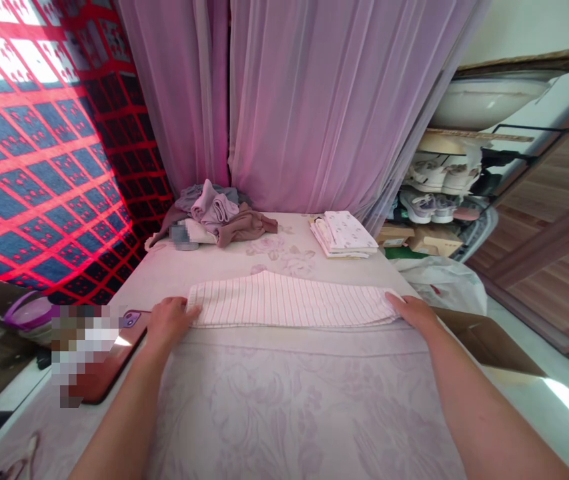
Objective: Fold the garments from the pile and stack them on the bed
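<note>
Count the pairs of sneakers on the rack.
2: a white pair on the upper level, a grey-lilac pair just below it; more may be hidden in the shadow.

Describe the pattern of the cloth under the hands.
The cloth is white with thin pink stripes, best in the head view.

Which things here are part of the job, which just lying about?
In use:
- pink-striped white garment
- left hand
- right hand
- floral bedspread

Lying about:
- phone in reddish-brown case
- crumpled clothes pile
- stack of folded printed white cloth
- sneakers on rack
- cardboard box
- white plastic bag
</note>
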`<act>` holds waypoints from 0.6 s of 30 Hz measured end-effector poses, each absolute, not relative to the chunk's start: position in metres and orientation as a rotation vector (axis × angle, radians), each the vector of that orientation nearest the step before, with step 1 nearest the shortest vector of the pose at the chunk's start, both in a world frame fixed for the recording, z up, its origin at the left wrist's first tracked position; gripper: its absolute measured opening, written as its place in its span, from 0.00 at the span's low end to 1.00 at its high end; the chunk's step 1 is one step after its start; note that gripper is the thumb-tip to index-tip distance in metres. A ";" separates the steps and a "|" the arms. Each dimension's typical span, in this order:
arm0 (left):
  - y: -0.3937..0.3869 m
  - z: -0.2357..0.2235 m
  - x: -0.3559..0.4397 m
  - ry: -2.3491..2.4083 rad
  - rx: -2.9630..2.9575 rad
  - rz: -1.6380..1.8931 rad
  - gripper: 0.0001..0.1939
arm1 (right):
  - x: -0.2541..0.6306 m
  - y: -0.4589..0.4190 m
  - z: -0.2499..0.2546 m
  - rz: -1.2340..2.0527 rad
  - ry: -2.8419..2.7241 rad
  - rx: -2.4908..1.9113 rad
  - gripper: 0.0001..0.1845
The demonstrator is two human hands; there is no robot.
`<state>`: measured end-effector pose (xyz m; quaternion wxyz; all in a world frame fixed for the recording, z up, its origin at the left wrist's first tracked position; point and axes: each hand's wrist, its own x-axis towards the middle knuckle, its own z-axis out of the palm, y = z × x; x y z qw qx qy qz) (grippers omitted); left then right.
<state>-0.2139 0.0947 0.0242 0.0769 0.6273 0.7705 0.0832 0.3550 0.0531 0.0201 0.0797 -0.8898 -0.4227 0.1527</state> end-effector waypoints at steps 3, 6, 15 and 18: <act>0.094 0.032 -0.196 2.290 1.763 0.292 0.20 | 0.356 0.052 0.018 0.540 -1.230 -2.609 0.24; 0.096 0.036 -0.185 2.226 1.569 0.507 0.22 | 0.353 0.048 0.018 0.380 -1.201 -2.512 0.24; 0.110 0.026 -0.207 1.979 1.317 0.939 0.21 | 0.351 0.009 0.011 0.147 -1.079 -2.434 0.31; 0.104 0.021 -0.207 1.937 1.298 0.988 0.24 | 0.342 0.000 0.005 0.053 -1.133 -2.526 0.30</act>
